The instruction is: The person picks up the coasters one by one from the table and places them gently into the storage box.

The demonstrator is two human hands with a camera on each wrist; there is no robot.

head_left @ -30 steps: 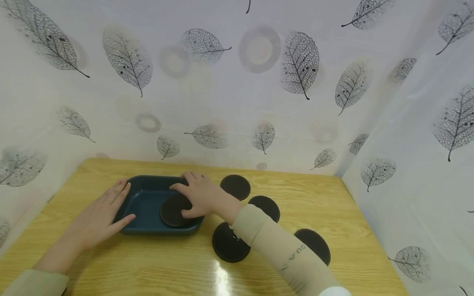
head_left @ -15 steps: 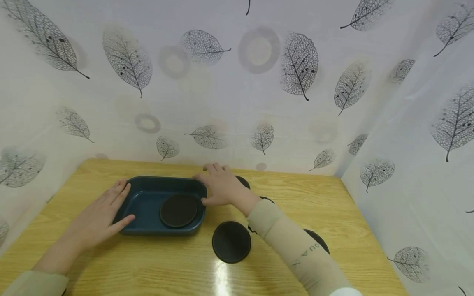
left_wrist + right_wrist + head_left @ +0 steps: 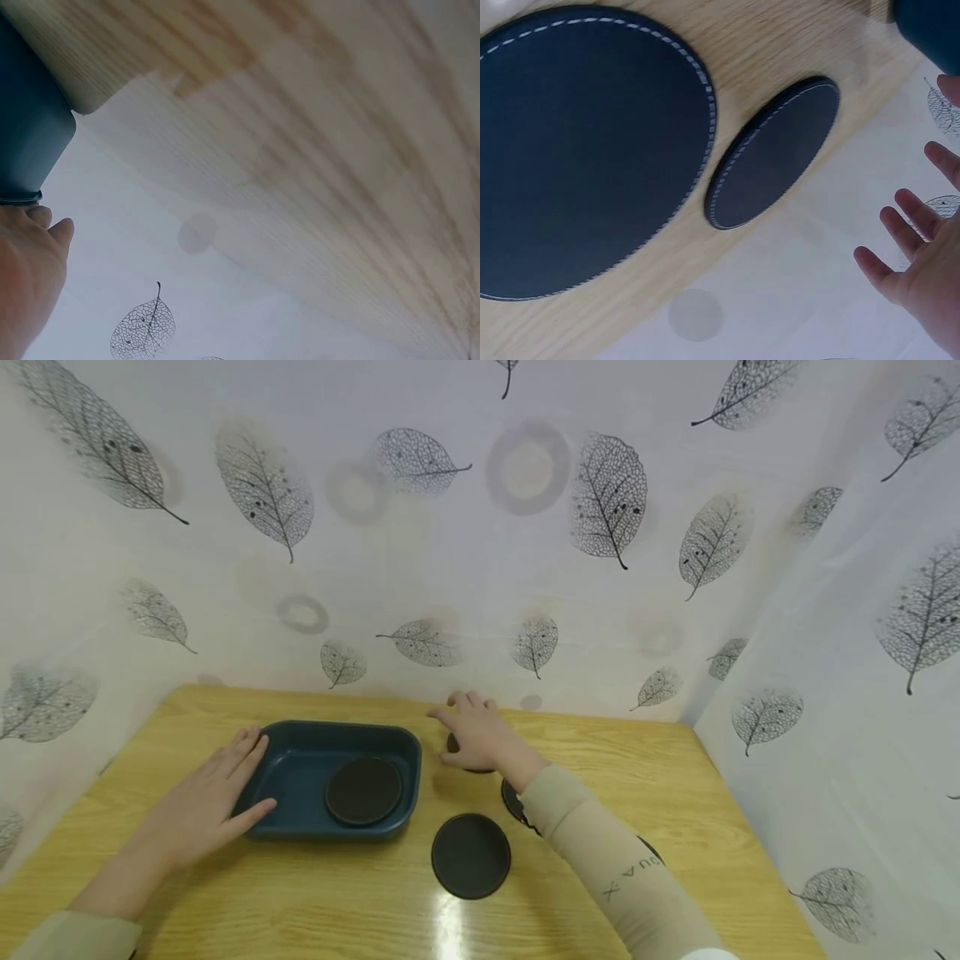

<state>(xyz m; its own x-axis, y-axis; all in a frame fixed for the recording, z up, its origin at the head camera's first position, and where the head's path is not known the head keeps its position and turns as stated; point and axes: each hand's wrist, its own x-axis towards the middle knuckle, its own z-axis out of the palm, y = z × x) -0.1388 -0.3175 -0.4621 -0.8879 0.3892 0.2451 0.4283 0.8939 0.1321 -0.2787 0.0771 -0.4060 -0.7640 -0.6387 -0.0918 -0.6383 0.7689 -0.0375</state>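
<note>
A dark blue rectangular tray [image 3: 296, 789] stands on the left half of the table in the head view. My left hand [image 3: 191, 814] lies along its left rim, fingers straight and thumb over the inside. One round black coaster [image 3: 363, 791] lies flat in the tray's right end. My right hand [image 3: 480, 735], fingers spread and holding nothing, is over another coaster [image 3: 452, 745] at the back, mostly hiding it. In the right wrist view, the fingers of that hand [image 3: 930, 277] show apart from two white-stitched coasters, a large near one [image 3: 592, 150] and a farther one [image 3: 776, 154].
On the wooden table [image 3: 300, 902], one more coaster [image 3: 471, 857] lies right of the tray, toward the front. The right sleeve [image 3: 600, 860] partly covers two others, a nearer one [image 3: 512, 797] and one farther right [image 3: 651, 850]. A leaf-patterned sheet [image 3: 480, 568] hangs behind.
My right hand has come off the coaster in the tray, passed over the right rim and moved right to the back coaster. The left hand stays on the tray.
</note>
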